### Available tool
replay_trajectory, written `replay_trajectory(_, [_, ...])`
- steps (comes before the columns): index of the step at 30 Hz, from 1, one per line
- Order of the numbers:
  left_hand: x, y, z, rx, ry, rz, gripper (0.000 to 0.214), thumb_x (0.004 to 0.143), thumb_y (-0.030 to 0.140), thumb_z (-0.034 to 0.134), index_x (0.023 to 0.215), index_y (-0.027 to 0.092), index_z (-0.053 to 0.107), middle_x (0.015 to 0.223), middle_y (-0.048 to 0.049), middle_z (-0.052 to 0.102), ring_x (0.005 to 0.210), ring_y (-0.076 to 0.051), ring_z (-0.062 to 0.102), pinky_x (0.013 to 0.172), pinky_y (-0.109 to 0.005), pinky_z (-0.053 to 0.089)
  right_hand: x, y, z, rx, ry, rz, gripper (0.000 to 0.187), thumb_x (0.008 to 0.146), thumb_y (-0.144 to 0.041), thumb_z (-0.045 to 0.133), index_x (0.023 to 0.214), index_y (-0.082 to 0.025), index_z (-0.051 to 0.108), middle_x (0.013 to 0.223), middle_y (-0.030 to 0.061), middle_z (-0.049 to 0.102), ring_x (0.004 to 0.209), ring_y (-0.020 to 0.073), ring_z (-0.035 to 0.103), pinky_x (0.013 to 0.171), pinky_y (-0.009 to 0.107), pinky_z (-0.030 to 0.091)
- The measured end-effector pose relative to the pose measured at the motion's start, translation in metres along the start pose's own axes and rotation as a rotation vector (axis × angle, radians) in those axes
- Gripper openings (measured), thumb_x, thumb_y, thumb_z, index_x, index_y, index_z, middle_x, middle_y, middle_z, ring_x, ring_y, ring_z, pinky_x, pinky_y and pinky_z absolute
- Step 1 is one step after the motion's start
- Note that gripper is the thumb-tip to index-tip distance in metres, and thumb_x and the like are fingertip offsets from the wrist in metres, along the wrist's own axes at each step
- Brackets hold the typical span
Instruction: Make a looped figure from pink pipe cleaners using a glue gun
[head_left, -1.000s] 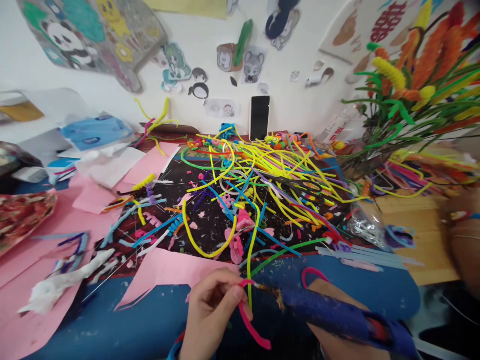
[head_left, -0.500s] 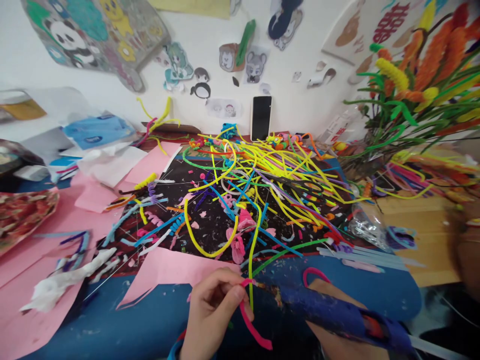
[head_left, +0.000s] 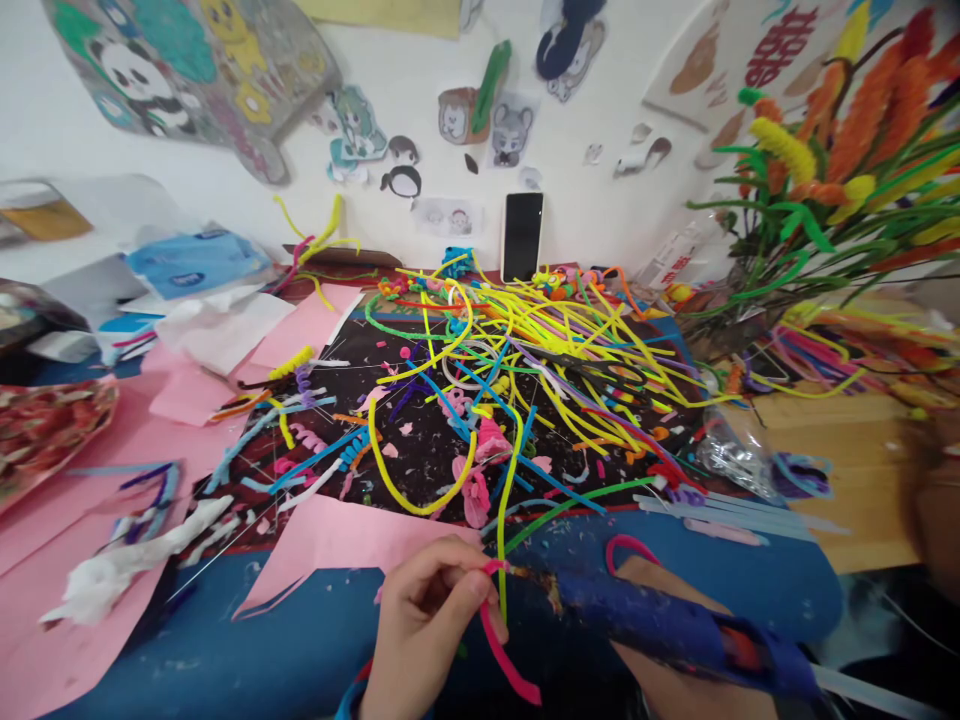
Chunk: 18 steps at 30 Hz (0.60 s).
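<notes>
Near the table's front edge, my left hand (head_left: 433, 612) pinches a pink pipe cleaner (head_left: 504, 655) between thumb and fingers, its free end hanging down. A yellow pipe cleaner (head_left: 511, 480) runs upright just behind those fingertips. My right hand (head_left: 664, 625) is wrapped round a dark blue glue gun (head_left: 645, 612), which hides most of its fingers. The gun's brown, crusted nozzle points left and meets the pink pipe cleaner, or is very close to it. A white glue stick (head_left: 862, 692) sticks out of the gun's rear. A pink loop (head_left: 630, 545) shows above my right hand.
Yellow pipe cleaners (head_left: 570, 330) are heaped on the dark mat (head_left: 352, 390). A pink paper sheet (head_left: 337, 535) lies left of my hands, glue sticks (head_left: 739, 512) to the right. A phone (head_left: 523, 237) leans on the wall. Pipe-cleaner flowers (head_left: 862, 130) stand at right.
The glue gun has shifted very slightly to the left and down. The hanging end of the pink pipe cleaner has moved slightly left. Both hands keep their grip.
</notes>
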<state>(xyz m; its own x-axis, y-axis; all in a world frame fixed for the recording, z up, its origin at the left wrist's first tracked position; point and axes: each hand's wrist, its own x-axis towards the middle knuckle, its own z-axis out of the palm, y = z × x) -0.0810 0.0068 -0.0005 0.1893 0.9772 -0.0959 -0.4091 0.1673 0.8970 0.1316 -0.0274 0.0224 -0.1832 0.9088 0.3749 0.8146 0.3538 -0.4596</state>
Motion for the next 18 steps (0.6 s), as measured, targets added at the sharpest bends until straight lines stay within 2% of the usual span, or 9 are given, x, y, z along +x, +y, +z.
replay_trajectory(5, [-0.001, 0.0, 0.0, 0.022, 0.016, 0.002, 0.018, 0.086, 0.033, 0.072, 0.078, 0.017, 0.07, 0.054, 0.0033, 0.065, 0.043, -0.008, 0.064, 0.05, -0.015, 0.051, 0.004, -0.008, -0.001, -0.006, 0.047, -0.011, 0.024, 0.087, -0.016, 0.053, 0.065, -0.024, 0.05, 0.055, -0.0067, 0.057, 0.043, 0.0089, 0.058, 0.042, 0.018, 0.043])
replay_trajectory(10, [-0.001, 0.001, 0.0, 0.021, 0.024, -0.007, 0.018, 0.085, 0.033, 0.073, 0.078, 0.017, 0.07, 0.055, 0.0028, 0.066, 0.042, -0.01, 0.064, 0.049, -0.017, 0.051, 0.004, -0.011, -0.003, 0.163, 0.022, 0.143, 0.021, 0.086, -0.022, 0.058, 0.065, -0.024, 0.055, 0.056, -0.0054, 0.06, 0.046, 0.0113, 0.06, 0.046, 0.02, 0.047])
replay_trajectory(18, [0.0, 0.002, 0.0, 0.005, 0.004, -0.004, 0.014, 0.086, 0.031, 0.072, 0.079, 0.018, 0.072, 0.055, 0.0036, 0.066, 0.045, -0.009, 0.067, 0.05, -0.014, 0.05, 0.005, -0.015, -0.004, 0.286, 0.037, 0.217, 0.018, 0.084, -0.019, 0.061, 0.066, -0.023, 0.056, 0.058, -0.0058, 0.061, 0.049, 0.0105, 0.06, 0.048, 0.018, 0.049])
